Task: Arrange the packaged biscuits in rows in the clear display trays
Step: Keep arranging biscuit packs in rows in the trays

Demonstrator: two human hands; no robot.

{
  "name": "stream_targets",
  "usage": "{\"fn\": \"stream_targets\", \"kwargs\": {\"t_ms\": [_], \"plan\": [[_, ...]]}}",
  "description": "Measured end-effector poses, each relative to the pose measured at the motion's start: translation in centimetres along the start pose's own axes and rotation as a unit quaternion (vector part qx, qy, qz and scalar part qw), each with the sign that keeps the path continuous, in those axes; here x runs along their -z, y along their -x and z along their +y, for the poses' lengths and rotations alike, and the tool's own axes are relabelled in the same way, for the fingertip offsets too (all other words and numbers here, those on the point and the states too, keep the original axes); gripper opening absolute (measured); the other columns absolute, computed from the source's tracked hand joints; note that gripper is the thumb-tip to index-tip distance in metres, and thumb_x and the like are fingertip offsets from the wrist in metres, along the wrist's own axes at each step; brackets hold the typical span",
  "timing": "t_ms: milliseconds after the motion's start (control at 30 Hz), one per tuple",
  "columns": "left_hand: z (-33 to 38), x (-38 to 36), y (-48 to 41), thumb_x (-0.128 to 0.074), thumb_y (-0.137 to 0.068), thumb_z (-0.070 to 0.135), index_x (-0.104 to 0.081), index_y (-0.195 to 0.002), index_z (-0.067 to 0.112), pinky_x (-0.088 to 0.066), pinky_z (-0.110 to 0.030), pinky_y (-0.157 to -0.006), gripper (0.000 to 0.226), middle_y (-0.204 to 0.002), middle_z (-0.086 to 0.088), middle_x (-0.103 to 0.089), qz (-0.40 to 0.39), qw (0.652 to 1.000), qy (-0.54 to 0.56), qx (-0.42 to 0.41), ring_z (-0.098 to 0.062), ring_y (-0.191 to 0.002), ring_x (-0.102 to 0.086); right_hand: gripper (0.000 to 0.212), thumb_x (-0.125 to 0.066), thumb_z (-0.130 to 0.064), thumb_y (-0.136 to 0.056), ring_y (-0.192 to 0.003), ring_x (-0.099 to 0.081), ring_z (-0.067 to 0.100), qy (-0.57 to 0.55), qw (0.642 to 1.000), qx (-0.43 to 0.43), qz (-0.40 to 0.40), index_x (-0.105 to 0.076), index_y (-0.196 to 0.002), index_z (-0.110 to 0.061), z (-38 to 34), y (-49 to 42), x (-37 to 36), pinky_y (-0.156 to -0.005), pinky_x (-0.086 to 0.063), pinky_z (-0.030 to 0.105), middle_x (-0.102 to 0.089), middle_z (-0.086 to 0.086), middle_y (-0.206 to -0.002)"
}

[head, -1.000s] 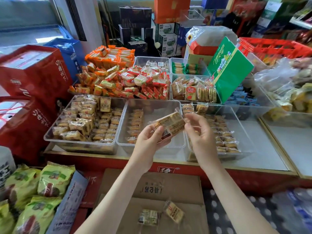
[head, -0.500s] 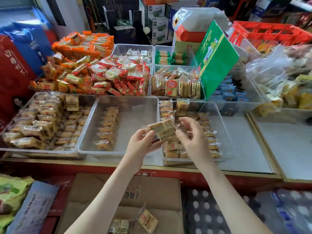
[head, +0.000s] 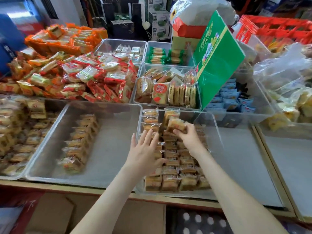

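Observation:
A clear display tray [head: 217, 132] at centre right holds rows of small tan packaged biscuits [head: 170, 181]. My right hand [head: 189, 137] grips a biscuit packet [head: 176, 124] over the far part of those rows. My left hand [head: 145, 149] lies flat with straight fingers on the rows at the tray's left wall. Left of it, another clear tray [head: 118, 149] holds a single row of biscuit packets [head: 79, 142].
A third tray [head: 13, 132] at far left is piled with tan packets. Behind are heaps of red and orange packets [head: 81, 73], a tray of upright biscuits [head: 167, 92], a green carton [head: 217, 59] and a red crate [head: 273, 29]. A cardboard box [head: 94, 217] sits below the counter edge.
Both hands held a packet together in front of the trays. Now the right hand has carried it out over the right tray, and the left hand has let go and lies on the rows.

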State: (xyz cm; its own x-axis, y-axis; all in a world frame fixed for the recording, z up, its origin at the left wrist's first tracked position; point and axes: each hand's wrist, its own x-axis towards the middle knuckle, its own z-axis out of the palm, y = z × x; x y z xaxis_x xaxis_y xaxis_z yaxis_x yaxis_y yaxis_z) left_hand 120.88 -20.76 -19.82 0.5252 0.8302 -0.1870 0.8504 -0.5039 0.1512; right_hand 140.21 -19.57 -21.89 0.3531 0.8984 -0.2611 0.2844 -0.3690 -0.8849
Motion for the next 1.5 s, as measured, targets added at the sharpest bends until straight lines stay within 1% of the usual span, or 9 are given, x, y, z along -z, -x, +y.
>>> {"fn": "stream_targets", "kwargs": {"t_ms": [200,367,467,567,700,900,1300,1400,1500], "plan": [[-1.3,-0.4,0.9,-0.013,-0.09,0.074,-0.012,-0.157,0.023,0.013,-0.043,-0.12,0.084,-0.164,-0.001,-0.007,0.078,0.995,0.057,-0.019,-0.015,-0.152,0.003,0.063,-0.068,-0.015,-0.089,-0.125,-0.037,0.019,0.099,0.994,0.017,0.045,-0.028,-0.138,-0.012,1.5,-3.1,-3.1,-0.1,-0.032,0.026,-0.031,0.01,-0.142],[-7.2,-0.2,5.4,-0.017,-0.1,0.061,-0.049,-0.141,0.01,-0.021,-0.051,-0.117,0.073,-0.148,-0.013,-0.046,0.192,0.978,0.079,0.026,-0.028,-0.14,-0.038,0.08,-0.075,-0.018,-0.083,-0.126,-0.041,0.029,0.163,0.971,0.046,0.17,-0.021,-0.143,-0.01,-0.6,-1.3,-3.3,-0.098,-0.041,0.033,-0.034,0.018,-0.142],[-13.8,-0.8,9.4,-0.019,-0.101,0.058,-0.058,-0.132,0.004,-0.03,-0.056,-0.111,0.074,-0.141,-0.019,-0.052,0.196,0.974,0.043,0.106,-0.035,-0.132,-0.047,0.073,-0.073,-0.01,-0.083,-0.119,-0.046,0.028,0.192,0.938,0.172,0.231,-0.029,-0.142,-0.006,-5.1,1.7,-5.4,-0.096,-0.047,0.039,-0.043,0.018,-0.135],[-20.6,-1.2,13.1,-0.015,-0.1,0.061,-0.061,-0.126,-0.002,-0.032,-0.058,-0.107,0.082,-0.136,-0.023,-0.055,0.186,0.967,-0.014,0.174,-0.039,-0.128,-0.049,0.064,-0.069,-0.005,-0.085,-0.12,-0.043,0.025,0.167,0.932,0.321,0.028,-0.036,-0.14,-0.005,-8.8,5.5,-11.4,-0.103,-0.042,0.04,-0.047,0.014,-0.129],[-26.7,-2.2,16.0,-0.011,-0.102,0.058,-0.061,-0.129,0.0,-0.017,-0.043,-0.114,0.082,-0.14,-0.022,-0.053,0.131,0.978,-0.055,0.154,-0.033,-0.134,-0.042,0.077,-0.066,-0.013,-0.089,-0.138,-0.026,0.026,0.303,0.836,0.368,-0.273,-0.021,-0.152,-0.011,-10.1,7.6,-22.0,-0.115,-0.022,0.035,-0.03,0.011,-0.151],[-28.7,-4.9,16.0,-0.023,-0.104,0.05,-0.051,-0.132,0.004,-0.025,-0.041,-0.111,0.061,-0.144,-0.019,-0.048,0.212,0.973,0.025,0.089,-0.027,-0.134,-0.039,0.088,-0.064,-0.033,-0.09,-0.14,-0.022,0.031,0.548,0.692,0.364,-0.296,-0.01,-0.154,-0.007,-8.4,5.2,-32.4,-0.111,-0.027,0.039,-0.021,0.014,-0.156],[-29.4,-4.9,16.8,-0.013,-0.102,0.058,-0.038,-0.139,0.013,-0.01,-0.039,-0.117,0.064,-0.155,-0.016,-0.035,0.16,0.98,0.085,0.084,-0.025,-0.143,-0.018,0.062,-0.065,-0.026,-0.082,-0.116,-0.048,0.029,0.611,0.684,0.338,-0.212,-0.036,-0.135,-0.013,-9.2,6.9,-32.5,-0.092,-0.034,0.037,-0.051,0.008,-0.127],[-28.7,-2.7,17.1,-0.041,-0.099,0.053,-0.022,-0.152,0.017,0.007,-0.034,-0.118,0.068,-0.164,-0.008,-0.001,0.148,0.964,0.2,0.093,-0.013,-0.146,0.009,0.059,-0.064,-0.021,-0.08,-0.113,-0.048,0.026,0.54,0.739,0.361,-0.178,-0.041,-0.134,-0.014,-11.4,8.3,-28.4,-0.091,-0.028,0.033,-0.055,0.005,-0.124],[-26.8,2.1,17.2,-0.064,-0.089,0.048,-0.018,-0.154,0.021,-0.004,-0.032,-0.118,0.084,-0.164,0.001,0.0,0.168,0.916,0.362,0.04,-0.006,-0.147,0.004,0.06,-0.077,-0.025,-0.077,-0.107,-0.051,0.018,0.405,0.821,0.352,-0.196,-0.049,-0.13,-0.016,-16.1,12.0,-23.2,-0.092,-0.025,0.025,-0.058,-0.004,-0.114]]}}
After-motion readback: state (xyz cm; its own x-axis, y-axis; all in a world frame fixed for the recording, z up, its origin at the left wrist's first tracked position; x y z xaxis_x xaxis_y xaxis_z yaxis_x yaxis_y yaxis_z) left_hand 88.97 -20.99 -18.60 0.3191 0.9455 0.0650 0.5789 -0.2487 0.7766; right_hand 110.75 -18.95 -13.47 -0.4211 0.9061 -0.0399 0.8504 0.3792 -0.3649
